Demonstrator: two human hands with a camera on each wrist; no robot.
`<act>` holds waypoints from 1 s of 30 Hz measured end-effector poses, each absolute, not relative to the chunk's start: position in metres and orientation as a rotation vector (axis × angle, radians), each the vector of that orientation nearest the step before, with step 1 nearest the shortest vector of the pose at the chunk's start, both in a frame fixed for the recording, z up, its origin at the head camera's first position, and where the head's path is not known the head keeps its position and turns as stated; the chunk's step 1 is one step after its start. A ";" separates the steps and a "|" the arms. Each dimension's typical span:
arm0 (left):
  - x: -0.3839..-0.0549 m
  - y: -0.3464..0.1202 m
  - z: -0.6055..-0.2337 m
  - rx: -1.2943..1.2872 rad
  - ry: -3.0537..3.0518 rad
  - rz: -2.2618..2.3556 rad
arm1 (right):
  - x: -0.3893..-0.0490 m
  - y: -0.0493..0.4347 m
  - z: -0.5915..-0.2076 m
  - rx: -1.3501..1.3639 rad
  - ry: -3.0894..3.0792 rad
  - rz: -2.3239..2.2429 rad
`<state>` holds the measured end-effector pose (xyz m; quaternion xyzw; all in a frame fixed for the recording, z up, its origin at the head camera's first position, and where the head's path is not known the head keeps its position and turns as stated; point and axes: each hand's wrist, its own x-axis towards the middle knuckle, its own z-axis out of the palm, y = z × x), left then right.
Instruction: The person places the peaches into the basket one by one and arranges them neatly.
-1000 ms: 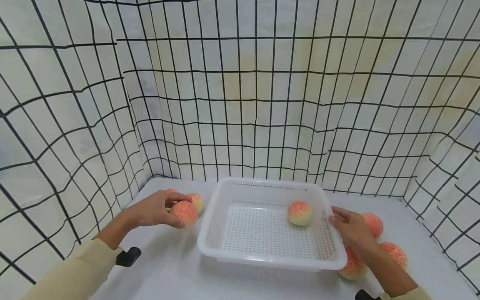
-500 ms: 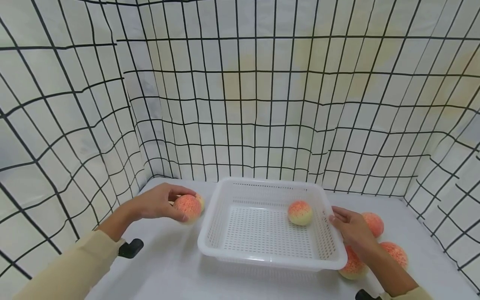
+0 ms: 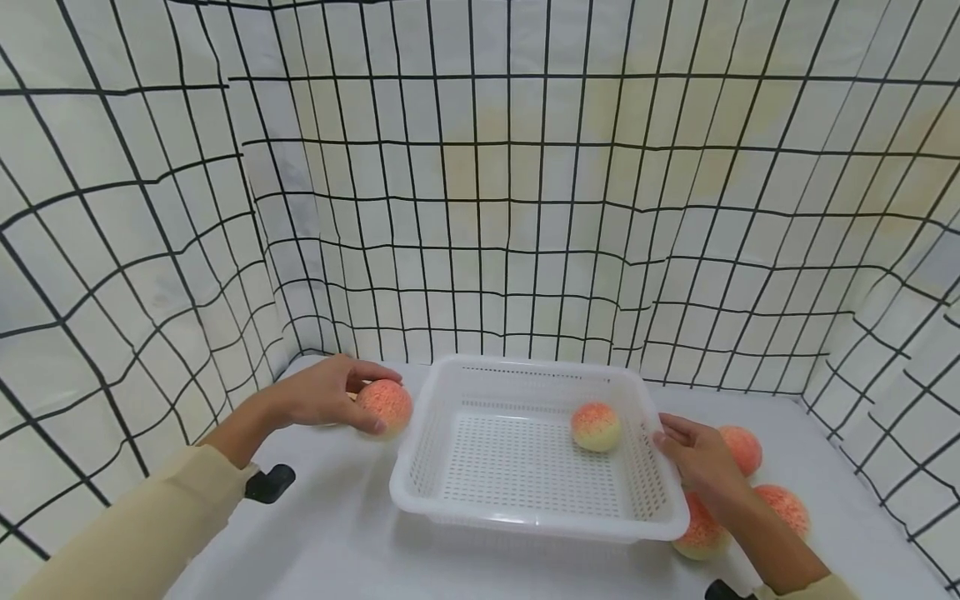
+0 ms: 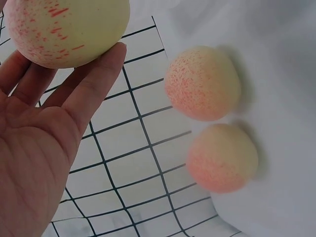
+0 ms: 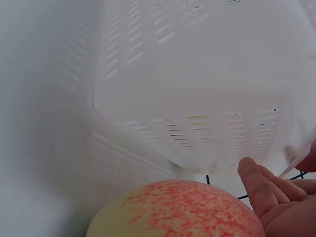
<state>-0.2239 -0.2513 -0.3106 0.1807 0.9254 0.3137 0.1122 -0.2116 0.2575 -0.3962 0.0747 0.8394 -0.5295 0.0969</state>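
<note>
My left hand (image 3: 318, 393) grips a pink-and-yellow peach (image 3: 385, 407), raised just left of the white perforated plastic basket (image 3: 525, 522). Two more peaches lie beyond that hand, hidden almost wholly in the head view; the left wrist view has an upper peach (image 4: 203, 84) and a lower peach (image 4: 222, 159) on the white surface. Inside the basket, towards its right side, sits one peach (image 3: 596, 427). At the basket's right rim my right hand (image 3: 701, 462) pinches the edge, the thumb over it and the fingers (image 5: 259, 185) underneath.
Around my right hand and forearm lie a far peach (image 3: 741, 450), a right peach (image 3: 783, 510) and a near peach (image 3: 701, 533). White walls with a black grid net (image 3: 491, 275) enclose the white tabletop (image 3: 337, 533) at the back and sides.
My left hand has carried its peach rightward and slightly up, closer to the basket, covering the peaches behind. The right hand keeps its hold on the rim.
</note>
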 end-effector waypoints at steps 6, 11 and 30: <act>-0.223 -0.245 -0.309 0.548 2.683 0.953 | -0.211 0.256 -0.396 0.218 2.499 -1.557; -0.226 -0.240 -0.308 0.538 2.718 0.906 | -0.211 0.254 -0.396 0.206 2.484 -1.580; -0.244 -0.205 -0.300 0.593 2.635 0.959 | -0.211 0.258 -0.396 0.208 2.471 -1.613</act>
